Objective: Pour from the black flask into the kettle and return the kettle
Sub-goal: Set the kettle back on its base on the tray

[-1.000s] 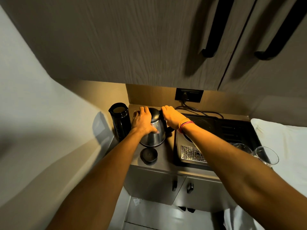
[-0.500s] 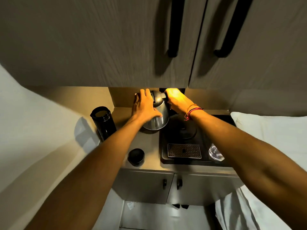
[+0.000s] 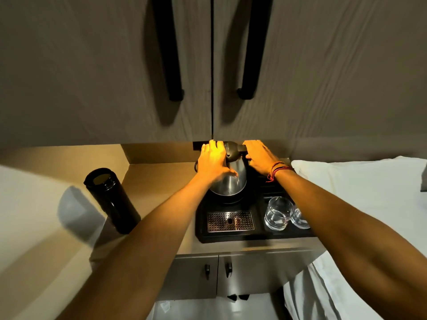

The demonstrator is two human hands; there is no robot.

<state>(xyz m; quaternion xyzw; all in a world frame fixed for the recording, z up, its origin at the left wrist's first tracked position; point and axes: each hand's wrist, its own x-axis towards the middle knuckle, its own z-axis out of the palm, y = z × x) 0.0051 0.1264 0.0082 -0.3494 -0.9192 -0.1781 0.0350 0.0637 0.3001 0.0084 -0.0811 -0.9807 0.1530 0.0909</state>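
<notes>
The steel kettle (image 3: pixel 232 181) with a dark lid stands at the back of the black tray (image 3: pixel 231 236), on its round base. My left hand (image 3: pixel 213 163) lies flat against the kettle's left side, fingers wrapped around the body. My right hand (image 3: pixel 260 155) grips the kettle's black handle on the right; the handle is mostly hidden under it. The black flask (image 3: pixel 112 199) stands upright and uncapped on the counter to the left, apart from both hands. Its cap is not in sight, my left forearm covers that spot.
Two clear glasses (image 3: pixel 278 213) sit on the tray's right side, beside a perforated metal drip grate (image 3: pixel 230 221). Overhead cabinet doors with long black handles (image 3: pixel 172 54) hang low above the kettle. A white bed (image 3: pixel 358 192) borders the counter on the right, a wall on the left.
Both hands carried the kettle from the counter beside the flask rightward onto the tray's base. The view swung left, so the flask and cabinets shifted across the frame.
</notes>
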